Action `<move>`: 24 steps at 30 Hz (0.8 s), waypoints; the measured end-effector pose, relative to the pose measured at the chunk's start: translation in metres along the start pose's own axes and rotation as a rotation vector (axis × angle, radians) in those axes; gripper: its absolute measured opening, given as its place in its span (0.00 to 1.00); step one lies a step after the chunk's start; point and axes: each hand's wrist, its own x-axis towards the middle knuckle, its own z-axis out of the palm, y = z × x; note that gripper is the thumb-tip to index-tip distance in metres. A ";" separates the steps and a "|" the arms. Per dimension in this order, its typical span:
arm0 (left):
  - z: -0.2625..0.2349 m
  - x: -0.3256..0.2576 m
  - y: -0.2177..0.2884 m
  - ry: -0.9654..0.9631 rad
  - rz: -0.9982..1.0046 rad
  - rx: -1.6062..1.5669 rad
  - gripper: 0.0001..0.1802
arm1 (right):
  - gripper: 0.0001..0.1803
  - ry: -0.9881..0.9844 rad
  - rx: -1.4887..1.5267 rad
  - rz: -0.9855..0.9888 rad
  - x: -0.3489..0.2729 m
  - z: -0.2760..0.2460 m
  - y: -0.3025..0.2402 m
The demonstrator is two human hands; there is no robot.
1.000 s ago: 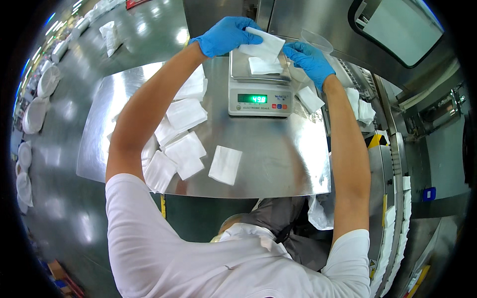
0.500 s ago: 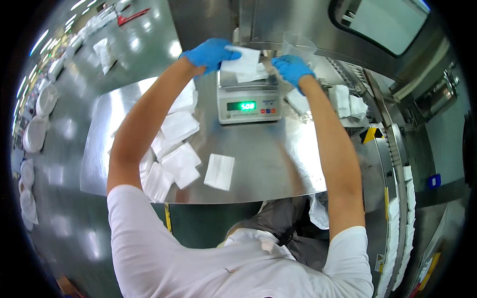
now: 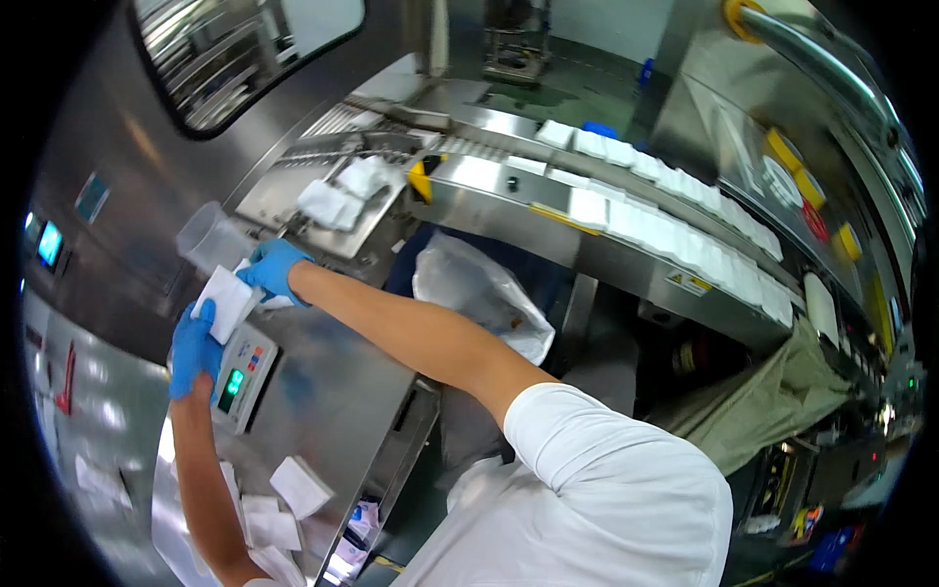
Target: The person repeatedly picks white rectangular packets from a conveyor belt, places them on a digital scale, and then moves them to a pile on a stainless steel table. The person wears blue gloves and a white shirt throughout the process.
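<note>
Both my hands wear blue gloves and meet over a small steel weighing scale (image 3: 241, 378) with a green lit display. My left hand (image 3: 194, 348) holds the lower edge of a flat white pouch (image 3: 226, 302) just above the scale. My right hand (image 3: 275, 270) grips the same pouch at its upper edge. A clear plastic cup (image 3: 206, 238) stands just behind the hands, against the steel machine wall.
Several loose white pouches (image 3: 297, 486) lie on the steel table (image 3: 333, 411) near its front edge. More pouches (image 3: 341, 197) sit on a tray behind. To the right a conveyor (image 3: 626, 256) carries a row of white pouches. A plastic bag (image 3: 479, 295) hangs below.
The view has swung sharply to the right, so the scale now sits at the left and the conveyor fills the right. Both hands stay at the pouch over the scale.
</note>
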 end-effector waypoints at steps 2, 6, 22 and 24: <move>0.053 0.002 -0.006 -0.115 -0.033 0.004 0.26 | 0.21 0.063 0.019 -0.035 -0.036 -0.049 0.004; 0.109 -0.008 -0.018 -0.260 -0.064 0.063 0.24 | 0.24 0.213 -0.183 -0.137 -0.113 -0.108 0.007; 0.323 -0.030 -0.059 -0.494 -0.251 0.009 0.19 | 0.49 0.107 -0.066 -0.149 -0.325 -0.254 0.003; 0.328 -0.034 -0.060 -0.541 -0.221 0.079 0.19 | 0.51 0.119 -0.081 -0.065 -0.336 -0.260 -0.002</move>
